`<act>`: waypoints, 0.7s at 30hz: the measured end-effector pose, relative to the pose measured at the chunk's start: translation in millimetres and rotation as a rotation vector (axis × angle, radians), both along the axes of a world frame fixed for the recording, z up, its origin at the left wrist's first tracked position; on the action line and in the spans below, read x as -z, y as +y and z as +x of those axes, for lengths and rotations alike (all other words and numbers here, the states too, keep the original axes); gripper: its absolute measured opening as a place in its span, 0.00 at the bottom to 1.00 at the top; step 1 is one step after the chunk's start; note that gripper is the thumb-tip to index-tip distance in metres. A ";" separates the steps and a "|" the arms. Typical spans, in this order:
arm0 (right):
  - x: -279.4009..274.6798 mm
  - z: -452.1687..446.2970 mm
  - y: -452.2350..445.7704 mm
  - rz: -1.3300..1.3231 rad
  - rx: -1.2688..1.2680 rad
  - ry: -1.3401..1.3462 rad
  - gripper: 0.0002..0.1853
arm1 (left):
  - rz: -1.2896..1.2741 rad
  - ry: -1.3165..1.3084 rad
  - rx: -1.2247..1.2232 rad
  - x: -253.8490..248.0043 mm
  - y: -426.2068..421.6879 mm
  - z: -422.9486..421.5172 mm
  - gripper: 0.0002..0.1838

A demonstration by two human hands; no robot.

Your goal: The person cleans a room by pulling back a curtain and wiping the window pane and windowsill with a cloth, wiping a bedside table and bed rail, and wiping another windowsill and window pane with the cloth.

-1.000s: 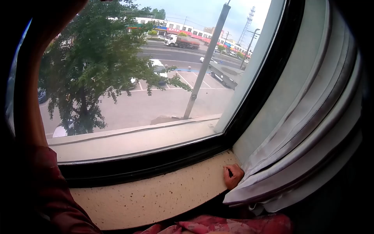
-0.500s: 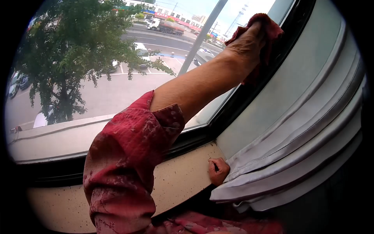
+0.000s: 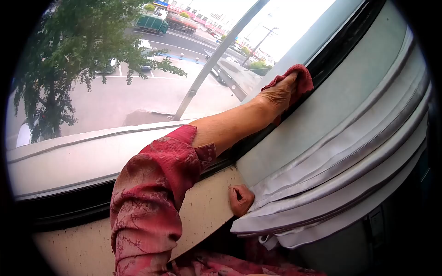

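Note:
My left hand point(image 3: 280, 94), at the end of an arm in a rolled red patterned sleeve, presses a red cloth point(image 3: 304, 79) to the window's edge. Its fingers are closed on the cloth and partly hidden by it. Beneath the cloth runs the black window frame point(image 3: 343, 43), beside the glass. Low in the view, my right hand point(image 3: 241, 200) makes a loose fist at the edge of a pale grey curtain point(image 3: 329, 163), where the folds gather. The curtain covers the wrist and forearm. This fist lies against the speckled beige sill point(image 3: 209, 214).
A smooth pale side wall point(image 3: 285, 142) stands between the window frame and the curtain. Through the glass show a leafy tree point(image 3: 60, 73), a parking area, a road with a green truck point(image 3: 152, 24), and a slanting grey bar point(image 3: 218, 57).
My left hand and the cloth have slid down along the window frame. The view has shifted, and a green truck now shows outside. My right hand stays at the curtain's edge.

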State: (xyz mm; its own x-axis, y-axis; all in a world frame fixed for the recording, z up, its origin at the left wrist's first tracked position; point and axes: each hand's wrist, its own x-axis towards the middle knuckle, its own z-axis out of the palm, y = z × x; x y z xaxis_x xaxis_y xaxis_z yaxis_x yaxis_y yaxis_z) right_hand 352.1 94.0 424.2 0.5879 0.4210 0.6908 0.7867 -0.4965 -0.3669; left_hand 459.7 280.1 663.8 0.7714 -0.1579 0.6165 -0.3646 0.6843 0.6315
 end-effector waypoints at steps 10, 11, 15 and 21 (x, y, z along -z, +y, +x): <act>9.7 7.0 -1.8 0.066 -0.022 -0.003 0.03 | 1.476 -1.223 -2.248 14.1 42.8 1.6 0.15; 10.1 6.7 -2.0 0.088 -0.046 0.014 0.03 | 1.618 -1.233 -2.173 -4.1 48.6 -60.6 0.13; 11.6 8.9 2.3 0.058 -0.031 -0.054 0.03 | 1.700 -1.274 -2.086 -33.3 77.2 -115.0 0.08; 8.4 11.6 1.9 0.011 -0.091 -0.088 0.04 | 1.546 -1.255 -2.260 -123.1 118.3 -202.2 0.07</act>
State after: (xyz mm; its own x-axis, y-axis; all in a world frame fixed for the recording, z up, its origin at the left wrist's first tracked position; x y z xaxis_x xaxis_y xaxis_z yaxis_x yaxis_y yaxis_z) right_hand 363.7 95.9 415.7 0.4845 0.4617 0.7431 0.8577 -0.4178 -0.2997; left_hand 257.5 398.4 786.9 0.1621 -0.5765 0.8008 0.2625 -0.7571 -0.5982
